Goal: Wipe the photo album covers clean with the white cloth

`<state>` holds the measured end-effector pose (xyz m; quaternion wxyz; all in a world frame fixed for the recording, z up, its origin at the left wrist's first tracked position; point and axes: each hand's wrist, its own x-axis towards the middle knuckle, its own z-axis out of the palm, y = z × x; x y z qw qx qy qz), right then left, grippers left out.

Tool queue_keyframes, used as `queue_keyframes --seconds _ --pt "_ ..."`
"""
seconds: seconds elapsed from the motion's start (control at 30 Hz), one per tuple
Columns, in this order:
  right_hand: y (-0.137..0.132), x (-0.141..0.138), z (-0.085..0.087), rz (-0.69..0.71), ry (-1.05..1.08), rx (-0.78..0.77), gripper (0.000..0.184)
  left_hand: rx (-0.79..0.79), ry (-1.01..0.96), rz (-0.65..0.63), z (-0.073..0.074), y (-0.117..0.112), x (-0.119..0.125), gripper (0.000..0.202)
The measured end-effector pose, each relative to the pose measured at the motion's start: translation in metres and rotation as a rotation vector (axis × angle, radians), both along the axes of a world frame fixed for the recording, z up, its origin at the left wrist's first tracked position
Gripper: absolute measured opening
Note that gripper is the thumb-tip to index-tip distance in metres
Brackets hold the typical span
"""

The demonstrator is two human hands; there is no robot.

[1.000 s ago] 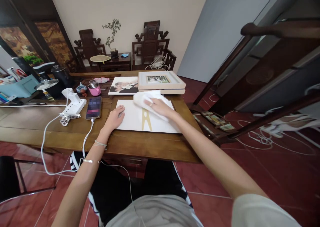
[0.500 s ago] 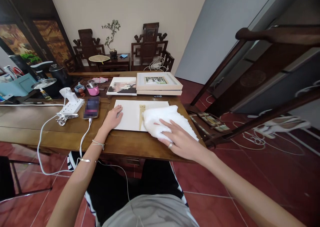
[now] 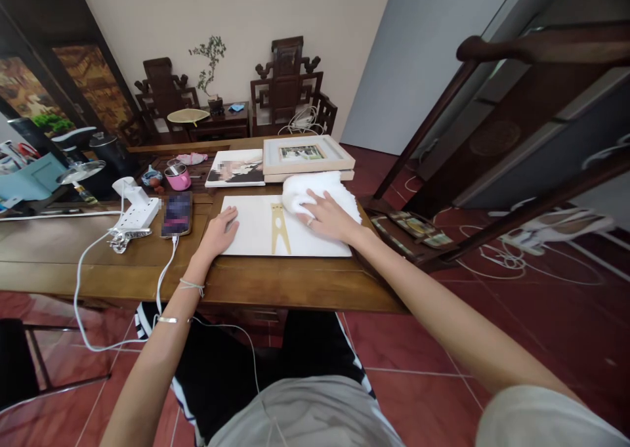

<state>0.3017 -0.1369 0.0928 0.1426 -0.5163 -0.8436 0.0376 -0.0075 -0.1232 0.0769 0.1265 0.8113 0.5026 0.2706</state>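
Note:
A flat white panel (image 3: 249,234) lies on the wooden table in front of me, with a tan forked piece (image 3: 277,222) along its middle. It looks like the back of a picture frame with its stand. My left hand (image 3: 220,232) rests open on the panel's left edge, fingers laid flat. A fluffy white cloth (image 3: 339,188) is bunched over the panel's upper right part. My right hand (image 3: 327,217), a ring on one finger, grips and presses this cloth from above. The panel's far right corner is hidden under the cloth.
Behind the panel are a picture print (image 3: 235,169) and stacked framed pictures (image 3: 339,151). Left stand a charging phone (image 3: 176,214), a power strip (image 3: 140,216), a pink cup (image 3: 178,176) and a blue organizer (image 3: 34,174). A wooden chair (image 3: 472,66) stands right.
My right hand has moved the cloth away from me, from the panel's near right side to its far edge. The tan piece is now fully uncovered. My left hand stays in place.

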Motion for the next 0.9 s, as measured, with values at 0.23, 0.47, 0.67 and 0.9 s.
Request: queue_keyframes --seconds 0.23,0.47,0.67,0.9 --pt "-0.106 0.013 0.025 0.146 -0.009 -0.101 0.047 0.003 -0.03 0.001 -0.002 0.0 0.0 0.043" --pt "-0.061 0.034 0.014 -0.029 0.066 -0.245 0.06 0.01 -0.028 0.006 -0.002 0.0 0.001 0.043" --pt "0.019 0.026 0.006 -0.159 0.129 -0.149 0.064 0.013 -0.015 0.005 -0.001 0.001 0.0 0.042" --pt "-0.013 0.014 0.015 -0.096 0.082 -0.116 0.047 0.014 -0.02 0.004 -0.001 0.0 0.0 0.043"
